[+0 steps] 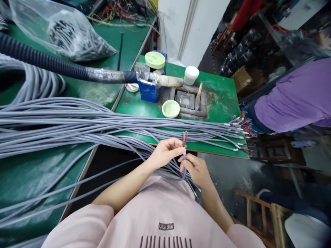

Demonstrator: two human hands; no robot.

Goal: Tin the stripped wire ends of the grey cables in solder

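Note:
A grey multi-core cable [184, 171] bends upright in front of my chest, its thin red, black and other coloured wires [185, 137] fanned out at the top. My left hand [169, 151] pinches these wires near their base, just above a white band on the cable. Lower down, my right hand [194, 167] has its fingers closed around the grey jacket. Behind both hands a thick bundle of grey cables [155, 121] runs across the green bench, and its stripped ends [244, 125] with coloured wires lie at the right edge.
A solder pot [185, 100] is set in the bench, with a pale green dish [171, 109], a white jar [191, 75] and a blue box [148, 91] around it. A ribbed hose [69, 70] reaches over from the left. A person in purple [294, 94] is at the right, near a wooden stool [258, 210].

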